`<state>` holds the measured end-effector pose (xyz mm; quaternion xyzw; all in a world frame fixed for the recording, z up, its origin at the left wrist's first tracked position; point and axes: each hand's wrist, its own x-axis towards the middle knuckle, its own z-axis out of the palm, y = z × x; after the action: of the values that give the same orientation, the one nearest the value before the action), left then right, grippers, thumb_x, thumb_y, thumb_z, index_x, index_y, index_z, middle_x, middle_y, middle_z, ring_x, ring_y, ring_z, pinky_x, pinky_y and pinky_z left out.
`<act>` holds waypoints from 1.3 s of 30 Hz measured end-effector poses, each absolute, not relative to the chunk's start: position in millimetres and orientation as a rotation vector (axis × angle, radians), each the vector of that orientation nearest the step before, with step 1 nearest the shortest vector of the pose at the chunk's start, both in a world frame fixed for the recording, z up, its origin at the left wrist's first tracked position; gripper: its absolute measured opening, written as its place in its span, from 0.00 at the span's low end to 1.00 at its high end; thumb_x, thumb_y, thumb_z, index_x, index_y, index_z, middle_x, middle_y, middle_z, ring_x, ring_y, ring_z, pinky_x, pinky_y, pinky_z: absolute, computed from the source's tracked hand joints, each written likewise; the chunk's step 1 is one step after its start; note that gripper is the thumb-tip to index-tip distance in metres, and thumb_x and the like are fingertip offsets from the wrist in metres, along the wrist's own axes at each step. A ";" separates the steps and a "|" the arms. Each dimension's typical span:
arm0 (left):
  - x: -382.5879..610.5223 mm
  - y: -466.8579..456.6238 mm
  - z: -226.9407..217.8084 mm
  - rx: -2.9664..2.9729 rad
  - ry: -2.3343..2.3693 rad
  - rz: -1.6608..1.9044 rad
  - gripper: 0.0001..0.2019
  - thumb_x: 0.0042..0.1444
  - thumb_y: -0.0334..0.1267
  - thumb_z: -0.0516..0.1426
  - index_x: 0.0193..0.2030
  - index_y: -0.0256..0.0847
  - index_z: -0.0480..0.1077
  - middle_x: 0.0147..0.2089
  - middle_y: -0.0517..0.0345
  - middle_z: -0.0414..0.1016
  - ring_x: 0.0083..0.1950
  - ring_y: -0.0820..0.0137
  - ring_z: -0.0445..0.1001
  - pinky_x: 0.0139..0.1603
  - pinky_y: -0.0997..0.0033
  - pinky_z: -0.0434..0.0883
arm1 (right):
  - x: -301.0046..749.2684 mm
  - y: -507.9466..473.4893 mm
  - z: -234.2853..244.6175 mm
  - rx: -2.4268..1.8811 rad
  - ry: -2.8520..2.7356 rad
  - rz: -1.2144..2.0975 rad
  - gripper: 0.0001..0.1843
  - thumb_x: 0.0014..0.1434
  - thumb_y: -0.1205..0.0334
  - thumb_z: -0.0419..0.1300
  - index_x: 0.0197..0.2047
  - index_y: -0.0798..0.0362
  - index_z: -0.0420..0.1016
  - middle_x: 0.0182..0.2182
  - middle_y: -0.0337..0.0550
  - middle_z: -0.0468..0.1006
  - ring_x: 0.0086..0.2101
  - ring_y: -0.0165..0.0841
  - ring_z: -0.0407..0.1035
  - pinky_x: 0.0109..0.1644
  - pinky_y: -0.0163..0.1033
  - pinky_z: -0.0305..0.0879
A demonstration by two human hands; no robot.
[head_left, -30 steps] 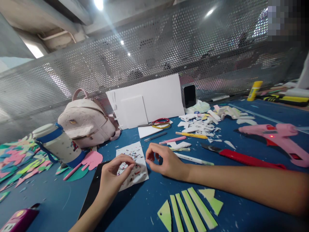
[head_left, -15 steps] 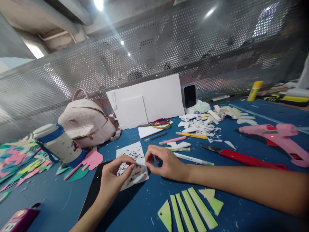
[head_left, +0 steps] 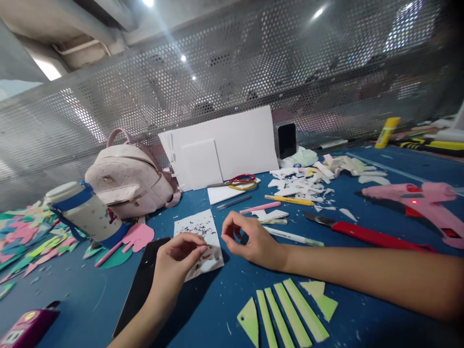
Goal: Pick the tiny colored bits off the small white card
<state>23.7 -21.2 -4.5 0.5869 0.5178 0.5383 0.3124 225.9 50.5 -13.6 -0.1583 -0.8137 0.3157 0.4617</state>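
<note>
My left hand [head_left: 181, 258] is over the white sheet [head_left: 216, 260], its thumb and fingertips pinched near a tiny dark bit that I cannot make out. Small coloured specks [head_left: 197, 227] lie scattered on that sheet. Just to the right of the sheet, my right hand [head_left: 253, 241] has its thumb and fingers curled to a pinch; whatever is between them, if anything, is too small to see. Below the right forearm, green foam pieces form a fish shape: a triangular head [head_left: 249, 321] with a hole, several strips [head_left: 286, 309] and a tail [head_left: 324, 299].
A black tablet-like slab [head_left: 139, 290] lies under the left wrist. To the right are a red utility knife [head_left: 369, 234] and a pink glue gun [head_left: 413, 193]. Scissors [head_left: 241, 181], pens [head_left: 290, 200] and white scraps [head_left: 295, 186] lie behind. A bottle [head_left: 85, 212] and backpack [head_left: 130, 176] stand left.
My right hand has shifted slightly right, widening the gap to my left hand. My left hand stays pinched over the sheet. The camera view has moved a little.
</note>
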 end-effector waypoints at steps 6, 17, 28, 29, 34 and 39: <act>22.2 -20.2 -11.8 1.449 1.323 1.449 0.04 0.49 0.34 0.66 0.30 0.40 0.75 0.31 0.57 0.79 0.31 0.71 0.77 0.34 0.73 0.76 | 225.8 49.4 -17.0 -0.325 -2.000 0.735 0.04 0.57 0.69 0.57 0.34 0.52 0.64 0.27 0.36 0.70 0.25 0.27 0.63 0.29 0.33 0.62; 18.8 -19.7 -14.1 1.381 1.319 1.475 0.04 0.48 0.34 0.67 0.30 0.41 0.77 0.32 0.58 0.79 0.34 0.72 0.77 0.37 0.76 0.75 | 226.1 49.5 -17.3 -0.287 -2.028 0.708 0.04 0.57 0.68 0.57 0.33 0.51 0.64 0.26 0.36 0.69 0.25 0.26 0.64 0.29 0.33 0.62; 22.4 -20.9 -10.3 1.319 1.311 1.475 0.04 0.47 0.33 0.68 0.29 0.40 0.77 0.32 0.59 0.79 0.34 0.73 0.76 0.38 0.78 0.74 | 226.0 50.7 -18.6 -0.332 -2.044 0.688 0.05 0.56 0.70 0.58 0.34 0.52 0.64 0.26 0.35 0.69 0.25 0.25 0.64 0.29 0.31 0.60; 22.5 -21.3 -10.4 1.313 1.305 1.474 0.04 0.47 0.33 0.68 0.29 0.40 0.77 0.32 0.60 0.79 0.35 0.73 0.76 0.38 0.78 0.74 | 226.0 50.6 -18.2 -0.332 -2.045 0.690 0.05 0.56 0.70 0.58 0.33 0.52 0.64 0.26 0.35 0.69 0.25 0.25 0.64 0.29 0.31 0.60; 22.8 -20.5 -10.9 1.287 1.294 1.478 0.04 0.47 0.33 0.68 0.29 0.40 0.77 0.32 0.60 0.79 0.35 0.73 0.76 0.38 0.78 0.74 | 225.8 50.2 -17.8 -0.322 -2.036 0.714 0.05 0.56 0.70 0.58 0.33 0.52 0.64 0.26 0.35 0.69 0.25 0.25 0.64 0.30 0.31 0.60; 23.0 -20.2 -9.7 1.299 1.298 1.484 0.05 0.47 0.34 0.68 0.28 0.40 0.77 0.31 0.59 0.79 0.34 0.73 0.76 0.37 0.77 0.74 | 225.8 50.5 -19.6 -0.340 -2.045 0.712 0.05 0.56 0.70 0.57 0.34 0.52 0.64 0.27 0.35 0.69 0.25 0.25 0.64 0.29 0.31 0.60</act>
<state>23.0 -20.2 -9.7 0.5089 0.5085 0.5813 0.3802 225.8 50.5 -19.6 -0.1378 -0.8298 0.2888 0.4573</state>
